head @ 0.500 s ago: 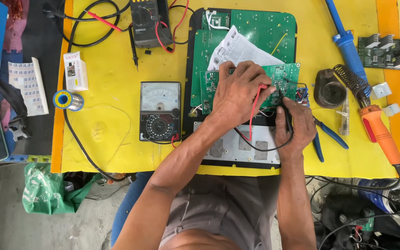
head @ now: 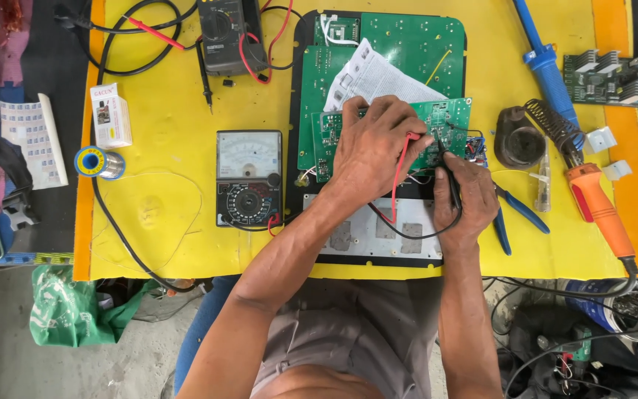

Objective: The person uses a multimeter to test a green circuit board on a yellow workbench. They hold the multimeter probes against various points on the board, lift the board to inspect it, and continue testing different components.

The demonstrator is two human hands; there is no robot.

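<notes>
A red test probe [head: 405, 151] is pinched in the left hand [head: 374, 148], its tip pressed down onto the small green circuit board [head: 448, 118]. A black test probe [head: 452, 181] is gripped by the right hand [head: 467, 199], just below and to the right of that board, its tip also aimed at the board's lower edge. Both hands are closed around their probes; neither is released.

The small board is propped over a larger green circuit board [head: 407, 52], which rests on the yellow counter [head: 164, 207]. A folded paper sheet [head: 378, 77] lies just above the small board. An analogue multimeter [head: 249, 177] sits to the left of it, wired to the probes by red and black leads. An orange soldering iron [head: 599, 207] and blue-handled pliers [head: 518, 214] lie to its right.

The small board is judged light, stiff and fragile; it is best held by its bare edges, away from soldered parts. The probes are slim and light, and are best held on their insulated shafts.
</notes>
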